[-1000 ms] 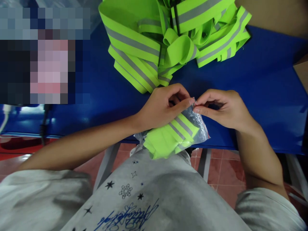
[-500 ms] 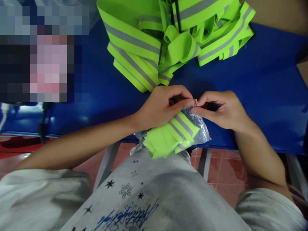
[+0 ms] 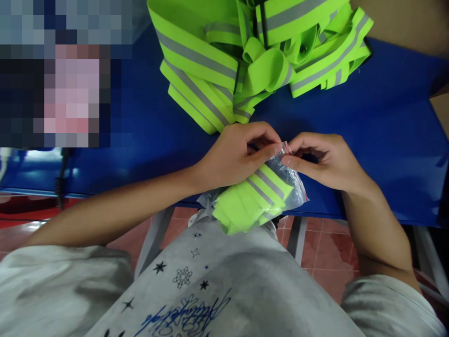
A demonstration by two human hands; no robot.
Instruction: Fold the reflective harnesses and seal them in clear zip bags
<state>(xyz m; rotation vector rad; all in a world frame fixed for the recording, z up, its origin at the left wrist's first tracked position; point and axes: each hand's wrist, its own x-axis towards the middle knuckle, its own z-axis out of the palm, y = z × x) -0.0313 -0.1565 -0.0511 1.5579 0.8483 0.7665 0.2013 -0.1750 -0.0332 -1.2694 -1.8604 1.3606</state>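
Observation:
A clear zip bag (image 3: 296, 194) with a red line along its mouth lies at the table's front edge, partly over my lap. Inside it is a folded neon-yellow reflective strap (image 3: 242, 203) with grey stripes. My left hand (image 3: 238, 152) pinches the bag's top corner between thumb and fingers, its wrist lying over part of the bag. On the other side of that corner, my right hand (image 3: 322, 157) pinches the zip edge with thumb and forefinger. The fingertips of both hands are close together at the red line.
A heap of neon-yellow reflective straps (image 3: 199, 61) lies on the blue table (image 3: 393, 154) beyond my hands. Brown cardboard (image 3: 410, 23) is at the back right. A black cable (image 3: 62, 180) hangs over the left edge; a blurred-out patch covers the upper left.
My right fingertips have shifted slightly right along the zip edge, and a little more of the bag's corner shows between my hands. The view has moved slightly.

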